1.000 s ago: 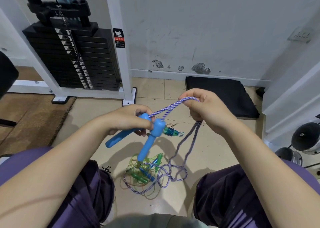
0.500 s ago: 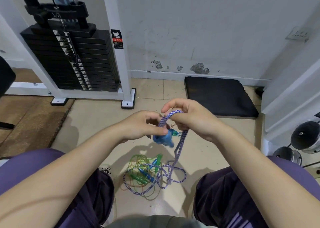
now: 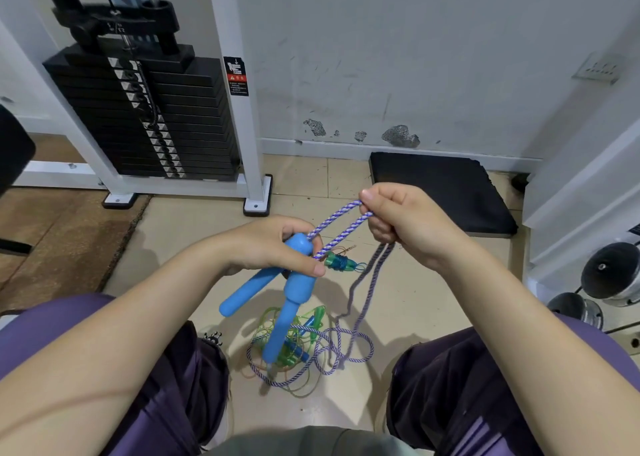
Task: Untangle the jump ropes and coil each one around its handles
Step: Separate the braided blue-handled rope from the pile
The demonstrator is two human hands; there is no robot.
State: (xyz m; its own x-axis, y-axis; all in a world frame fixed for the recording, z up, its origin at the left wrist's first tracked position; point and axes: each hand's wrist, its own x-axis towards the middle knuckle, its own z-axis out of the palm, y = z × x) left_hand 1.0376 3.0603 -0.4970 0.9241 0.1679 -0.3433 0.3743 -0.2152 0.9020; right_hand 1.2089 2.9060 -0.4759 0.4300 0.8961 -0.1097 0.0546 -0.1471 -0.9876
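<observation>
The left hand grips the two blue handles of a jump rope together at their thick top ends, thumb pressed across the front; one handle points down and to the person's left, the other hangs almost straight down toward the floor. From the handle tops two strands of the purple-and-white braided rope run up and to the right into the right hand, which pinches the loop between thumb and curled fingers, a little higher than the left hand and farther from the body. Below the right hand the same rope drops in two slack strands to the tiled floor, where it ends in loose loops.

Under the left hand, between the person's knees, lies a tangle of thin green and orange ropes with small green and blue handles, mixed with the braided rope's loops. Just beyond the left thumb a teal handle wound with blue cord lies on the floor.

Beyond both hands stand a weight stack machine and a black mat against the wall.
</observation>
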